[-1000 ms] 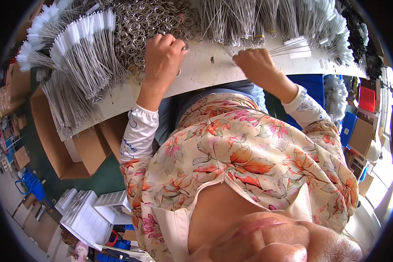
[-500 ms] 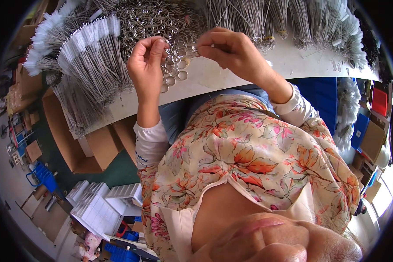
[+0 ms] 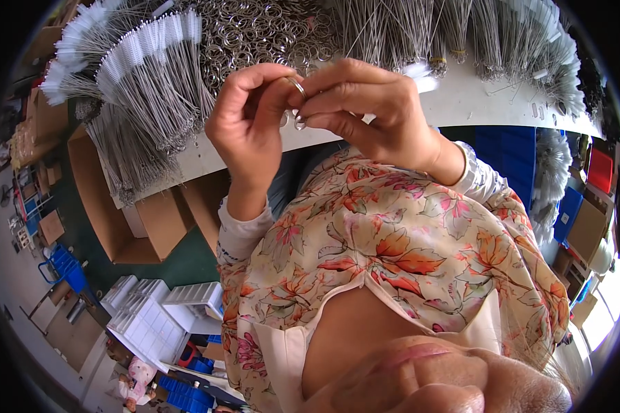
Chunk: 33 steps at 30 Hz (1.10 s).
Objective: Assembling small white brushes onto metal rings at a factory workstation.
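Note:
Close together in front of me, my left hand (image 3: 249,122) and my right hand (image 3: 373,103) meet at a silver metal ring (image 3: 295,87). The thumb and forefinger of my left hand pinch it from the left. My right fingertips close on its other side. Just below my right fingers shows another small shiny metal piece (image 3: 300,122), whose kind I cannot make out. A blurred white brush head (image 3: 420,76) sticks out beyond my right knuckles; whether my right hand holds its stem is hidden. Behind my hands lies a heap of metal rings (image 3: 262,34).
Bundles of wire-stemmed white brushes (image 3: 148,82) lie on the left of the white table (image 3: 461,103), and more brush bundles (image 3: 393,31) line its back right. An open cardboard box (image 3: 127,224) stands below the left edge. A blue container (image 3: 506,162) is at the right.
My hands have come together and nearer to me, from apart over the loose rings. Both now grip one ring. The white brush head behind my right hand shows more and is blurred.

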Available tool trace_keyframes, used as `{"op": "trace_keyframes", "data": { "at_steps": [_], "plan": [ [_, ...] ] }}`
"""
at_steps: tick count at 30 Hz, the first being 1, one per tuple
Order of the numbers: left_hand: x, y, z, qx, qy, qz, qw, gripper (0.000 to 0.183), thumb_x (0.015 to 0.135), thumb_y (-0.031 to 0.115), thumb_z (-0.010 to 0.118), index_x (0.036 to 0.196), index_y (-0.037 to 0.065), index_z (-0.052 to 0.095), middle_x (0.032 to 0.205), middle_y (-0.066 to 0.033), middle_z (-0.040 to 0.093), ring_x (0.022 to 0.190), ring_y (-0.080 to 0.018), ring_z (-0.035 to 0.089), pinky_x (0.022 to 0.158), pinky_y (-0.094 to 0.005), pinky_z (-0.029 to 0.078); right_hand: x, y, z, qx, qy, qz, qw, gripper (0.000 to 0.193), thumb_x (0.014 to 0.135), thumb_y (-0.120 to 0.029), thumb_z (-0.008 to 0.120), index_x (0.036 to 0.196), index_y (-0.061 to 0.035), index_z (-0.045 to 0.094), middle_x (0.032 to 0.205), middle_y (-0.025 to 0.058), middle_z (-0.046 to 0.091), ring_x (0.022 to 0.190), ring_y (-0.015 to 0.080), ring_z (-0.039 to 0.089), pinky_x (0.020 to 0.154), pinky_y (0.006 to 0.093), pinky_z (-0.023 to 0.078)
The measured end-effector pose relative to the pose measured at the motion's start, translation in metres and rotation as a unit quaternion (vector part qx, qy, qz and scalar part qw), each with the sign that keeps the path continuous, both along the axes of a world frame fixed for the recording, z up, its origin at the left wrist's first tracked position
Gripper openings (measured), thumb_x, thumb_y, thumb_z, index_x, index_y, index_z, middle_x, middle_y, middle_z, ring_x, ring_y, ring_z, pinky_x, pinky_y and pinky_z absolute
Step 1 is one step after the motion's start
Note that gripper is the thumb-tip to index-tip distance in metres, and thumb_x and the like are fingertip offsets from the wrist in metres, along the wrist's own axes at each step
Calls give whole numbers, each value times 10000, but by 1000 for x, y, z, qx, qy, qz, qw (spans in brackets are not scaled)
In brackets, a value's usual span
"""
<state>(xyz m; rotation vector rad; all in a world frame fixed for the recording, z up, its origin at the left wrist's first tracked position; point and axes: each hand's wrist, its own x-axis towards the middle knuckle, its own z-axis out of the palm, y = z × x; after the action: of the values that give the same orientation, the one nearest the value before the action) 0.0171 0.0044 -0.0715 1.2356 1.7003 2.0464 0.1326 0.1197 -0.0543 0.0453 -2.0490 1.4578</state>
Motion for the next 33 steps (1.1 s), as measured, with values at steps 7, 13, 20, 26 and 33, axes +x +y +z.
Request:
{"op": "trace_keyframes", "data": {
  "at_steps": [7,13,20,26,33],
  "plan": [
    [-9,-21,18,-28,-192,-170,966,184,807,-52,607,991,-49,593,930,-123,644,770,-133,635,689,-241,538,-1,9,-4,350,155,-47,923,255,538,-51,668,791,-23,687,871,42,630,537,107,523,449,236,409],
    [-4,-29,28,-109,1,-91,990,259,749,-94,623,1006,-68,601,989,-143,632,815,-166,648,724,-257,546,-1,6,-3,372,112,-5,921,218,578,-24,690,796,-17,680,909,60,616,615,136,559,480,252,433],
    [3,-20,12,-3,206,55,977,297,735,-41,653,1027,-68,603,961,-160,642,783,-202,665,681,-268,561,3,7,20,-219,-186,62,956,136,854,-132,624,906,-9,653,739,-2,550,576,53,469,517,190,377],
    [-1,-12,4,44,308,87,946,303,739,-24,651,1036,-60,602,922,-160,659,811,-229,662,676,-277,562,-2,0,17,-333,-176,96,921,206,876,-234,609,910,-36,652,651,-43,506,553,29,406,484,178,319],
    [-4,-12,1,30,308,70,948,286,740,-30,641,1021,-65,604,913,-162,663,812,-230,664,674,-282,561,-3,5,18,-335,-196,92,917,216,843,-244,656,879,-31,678,638,-28,555,539,30,448,483,184,366]
  ]
}}
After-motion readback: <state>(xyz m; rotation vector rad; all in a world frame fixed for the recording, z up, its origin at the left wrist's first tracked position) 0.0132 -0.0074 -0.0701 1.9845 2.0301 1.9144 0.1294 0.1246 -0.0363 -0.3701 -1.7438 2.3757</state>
